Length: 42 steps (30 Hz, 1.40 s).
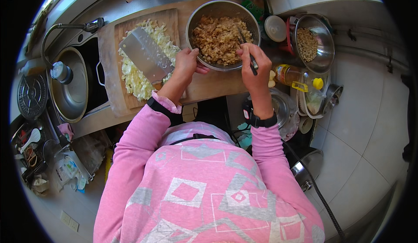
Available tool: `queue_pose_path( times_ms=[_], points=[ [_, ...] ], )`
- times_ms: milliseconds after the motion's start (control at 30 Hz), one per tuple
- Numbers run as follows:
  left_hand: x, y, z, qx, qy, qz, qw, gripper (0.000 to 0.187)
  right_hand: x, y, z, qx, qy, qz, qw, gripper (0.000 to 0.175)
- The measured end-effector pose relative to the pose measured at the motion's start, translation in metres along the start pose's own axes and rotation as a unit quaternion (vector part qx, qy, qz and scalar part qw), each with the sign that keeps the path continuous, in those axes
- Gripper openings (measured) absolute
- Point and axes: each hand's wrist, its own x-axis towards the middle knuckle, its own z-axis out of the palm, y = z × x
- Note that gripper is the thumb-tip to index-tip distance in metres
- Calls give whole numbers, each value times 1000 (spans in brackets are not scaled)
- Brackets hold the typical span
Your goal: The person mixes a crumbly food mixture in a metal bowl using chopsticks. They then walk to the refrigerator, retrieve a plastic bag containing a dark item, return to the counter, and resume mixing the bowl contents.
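Note:
A steel bowl holds a brown minced mixture and stands on a large wooden board. My left hand grips the near left rim of the bowl, thumb on the rim and fingers below it. In my right hand is a pair of dark chopsticks, their tips reaching into the mixture at its right side. Left of the bowl, chopped cabbage covers a smaller cutting board. A cleaver lies flat across the cabbage, its handle end partly hidden by my left wrist.
At the left is a sink with a metal basin and a flexible faucet. To the right stand a lidded jar, a steel colander of pale chopped pieces and an oil bottle on its side. A black cable hangs at lower right.

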Motion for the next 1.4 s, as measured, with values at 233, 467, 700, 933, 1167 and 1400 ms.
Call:
queue_pose_path(
  times_ms=[233,467,700,933,1167,1400],
  points=[
    [2,0,3,17,34,24,999,24,8,0,70,-34,-52,-109,992,11],
    [-5,-2,-9,37,-15,8,999,38,-13,-15,7,14,-3,-18,1000,9],
    [19,28,-17,97,46,56,993,34,15,21,39,-33,52,8,998,7],
    [3,14,-1,28,26,2,999,31,-14,-28,35,0,-37,-56,998,6],
    [-10,-16,12,-17,-3,2,1000,30,-2,5,10,34,93,124,987,13],
    [-18,-28,20,-42,-13,-2,999,28,-23,-16,45,-43,-36,-83,995,7]
  ],
)
